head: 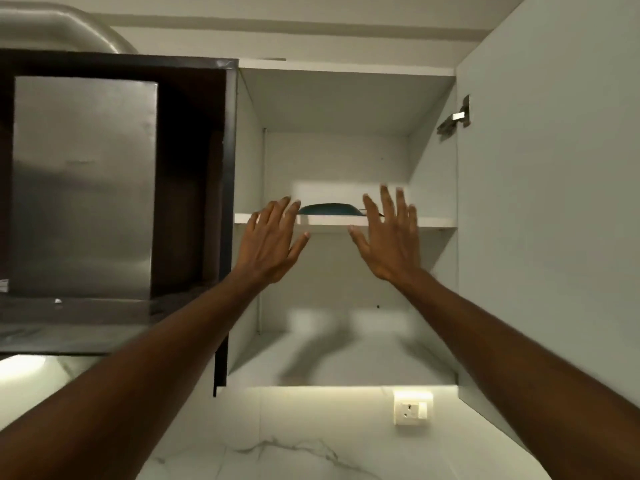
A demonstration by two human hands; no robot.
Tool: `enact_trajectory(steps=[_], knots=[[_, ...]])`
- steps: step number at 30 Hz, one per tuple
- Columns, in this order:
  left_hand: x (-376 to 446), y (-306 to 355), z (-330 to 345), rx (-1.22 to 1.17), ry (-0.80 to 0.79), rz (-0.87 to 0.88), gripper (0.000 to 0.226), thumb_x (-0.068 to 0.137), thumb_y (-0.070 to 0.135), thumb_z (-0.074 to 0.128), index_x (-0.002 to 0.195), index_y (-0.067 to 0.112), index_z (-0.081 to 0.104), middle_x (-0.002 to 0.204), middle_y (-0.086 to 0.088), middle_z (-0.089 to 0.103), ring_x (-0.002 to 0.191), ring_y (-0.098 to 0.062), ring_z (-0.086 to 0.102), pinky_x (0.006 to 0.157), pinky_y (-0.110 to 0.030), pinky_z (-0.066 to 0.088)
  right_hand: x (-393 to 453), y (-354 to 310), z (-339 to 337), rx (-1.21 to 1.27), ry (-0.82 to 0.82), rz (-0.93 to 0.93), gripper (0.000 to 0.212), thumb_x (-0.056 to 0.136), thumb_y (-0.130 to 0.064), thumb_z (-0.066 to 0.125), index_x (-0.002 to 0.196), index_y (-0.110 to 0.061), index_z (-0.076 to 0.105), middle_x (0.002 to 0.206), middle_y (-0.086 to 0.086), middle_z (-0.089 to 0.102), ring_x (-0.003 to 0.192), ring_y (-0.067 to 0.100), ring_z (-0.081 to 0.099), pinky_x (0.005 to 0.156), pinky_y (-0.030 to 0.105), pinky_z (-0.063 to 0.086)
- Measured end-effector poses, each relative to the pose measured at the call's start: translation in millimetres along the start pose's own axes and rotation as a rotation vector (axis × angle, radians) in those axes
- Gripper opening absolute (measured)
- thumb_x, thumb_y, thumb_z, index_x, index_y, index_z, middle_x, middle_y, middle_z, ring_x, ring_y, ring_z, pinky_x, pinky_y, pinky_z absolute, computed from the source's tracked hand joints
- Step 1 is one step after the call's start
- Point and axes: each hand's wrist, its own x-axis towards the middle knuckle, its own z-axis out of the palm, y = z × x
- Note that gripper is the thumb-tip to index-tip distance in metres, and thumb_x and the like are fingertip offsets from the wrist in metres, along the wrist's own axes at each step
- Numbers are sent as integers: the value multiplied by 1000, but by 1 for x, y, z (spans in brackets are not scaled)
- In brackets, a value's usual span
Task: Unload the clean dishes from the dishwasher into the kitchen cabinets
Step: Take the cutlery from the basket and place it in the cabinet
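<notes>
A dark teal dish (329, 209) lies on the middle shelf (433, 222) of an open white wall cabinet; only its rim shows above the shelf edge. Both my arms reach up toward that shelf. My left hand (272, 242) is just left of the dish, fingers spread, holding nothing. On the other side of the dish my right hand (388, 237) is raised, also spread and empty. Neither hand touches the dish.
The cabinet door (554, 202) stands open on the right with its hinge (457, 116) showing. A steel chimney hood (83, 188) in a dark frame fills the left. Below are a marble backsplash (277, 452) and a wall socket (412, 408). The lower shelf (346, 358) holds nothing visible.
</notes>
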Motion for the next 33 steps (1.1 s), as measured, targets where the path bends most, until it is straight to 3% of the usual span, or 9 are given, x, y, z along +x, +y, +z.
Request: enact_trajectory(steps=[5,15,20,28,33], knots=[[-41,21,-11,-56,-43,25,72,106,62,25,165,22,16,172,-6,20,158,-29,22,125,-56,24,-62,-24,-24,-88,-112,-15,73,105,-66,34,166,-28,23,176,10,7,163,37,3,128,62,15],[-139,49,-32,-305,-184,100,80,103,70,26,166,25,7,174,-6,12,159,-31,17,122,-64,21,-185,-55,-96,-242,-250,238,70,106,-68,29,166,-32,23,177,11,6,162,41,1,128,63,12],[-224,80,-28,-420,-261,211,78,104,68,24,167,26,8,174,-4,13,159,-31,16,120,-65,25,-282,-68,-134,-380,-371,296,71,107,-67,24,169,-33,13,177,11,-6,162,41,-7,128,61,7],[-387,182,-43,-671,-436,340,80,102,66,25,167,21,11,174,-4,13,159,-27,20,123,-60,25,-469,-80,-219,-520,-631,564,73,105,-67,32,167,-31,20,177,11,-1,161,42,-6,128,64,7],[-491,256,-85,-812,-653,480,79,104,62,36,166,19,14,173,-7,17,159,-31,18,125,-60,18,-577,-93,-286,-567,-774,817,74,104,-66,37,166,-29,22,175,18,3,161,44,-4,128,63,2]])
